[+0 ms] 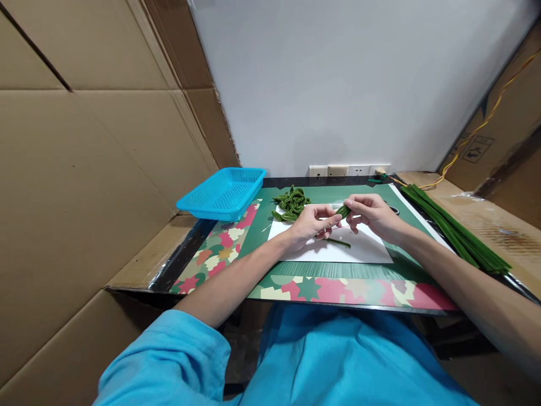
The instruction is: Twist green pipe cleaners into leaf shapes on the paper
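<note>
Over a white sheet of paper [367, 248], both hands meet at a small leaf shape of bent green pipe cleaner [343, 211]. My left hand [310, 225] is closed, thumb and fingers pinching its left end. From above, the thumb and forefinger of my right hand [372, 213] grip the other end. Below them, a short green pipe cleaner piece [338, 242] lies on the paper, partly behind my left fingers. Beyond my left hand is a pile of looped green pipe cleaner leaves [292, 202].
A blue plastic basket [228, 192] stands at the table's back left. Long straight green pipe cleaners [456, 228] lie in a bundle on the right. A dark loop, perhaps a scissors handle [394, 210], shows behind my right hand. Cardboard [105, 158] walls the left side.
</note>
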### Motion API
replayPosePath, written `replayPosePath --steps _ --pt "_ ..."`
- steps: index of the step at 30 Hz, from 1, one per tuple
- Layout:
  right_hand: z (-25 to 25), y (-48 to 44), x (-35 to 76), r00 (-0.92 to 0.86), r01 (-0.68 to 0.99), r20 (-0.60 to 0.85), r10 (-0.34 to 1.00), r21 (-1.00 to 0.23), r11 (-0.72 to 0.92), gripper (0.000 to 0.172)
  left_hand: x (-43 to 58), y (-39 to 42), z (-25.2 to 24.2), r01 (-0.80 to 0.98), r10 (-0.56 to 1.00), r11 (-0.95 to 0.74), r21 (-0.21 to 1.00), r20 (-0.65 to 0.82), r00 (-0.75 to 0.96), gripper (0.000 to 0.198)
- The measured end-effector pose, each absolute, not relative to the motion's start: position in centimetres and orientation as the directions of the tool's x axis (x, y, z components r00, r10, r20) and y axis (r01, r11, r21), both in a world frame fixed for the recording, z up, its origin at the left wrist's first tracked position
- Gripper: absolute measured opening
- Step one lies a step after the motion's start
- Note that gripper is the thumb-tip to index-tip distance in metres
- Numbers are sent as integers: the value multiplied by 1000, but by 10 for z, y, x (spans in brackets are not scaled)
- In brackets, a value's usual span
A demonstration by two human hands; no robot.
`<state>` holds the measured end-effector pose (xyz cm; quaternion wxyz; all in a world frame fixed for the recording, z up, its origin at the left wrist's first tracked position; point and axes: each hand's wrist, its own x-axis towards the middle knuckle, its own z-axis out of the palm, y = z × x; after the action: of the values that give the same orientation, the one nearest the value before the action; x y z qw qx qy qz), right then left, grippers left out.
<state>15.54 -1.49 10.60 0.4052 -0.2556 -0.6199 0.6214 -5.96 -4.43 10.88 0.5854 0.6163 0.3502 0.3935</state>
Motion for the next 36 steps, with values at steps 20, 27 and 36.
replayPosePath --steps 20,27,36 --pt "106 -17 152 -442 -165 241 864 -969 185 40 -56 -42 105 214 901 -389 896 321 293 52" --pt "104 -17 154 -478 -26 270 836 -955 294 40 -56 -48 107 384 856 -516 766 451 251 34" --pt "104 -19 151 -526 -20 238 817 -963 268 48 -55 -48 107 385 857 -510 769 418 300 32"
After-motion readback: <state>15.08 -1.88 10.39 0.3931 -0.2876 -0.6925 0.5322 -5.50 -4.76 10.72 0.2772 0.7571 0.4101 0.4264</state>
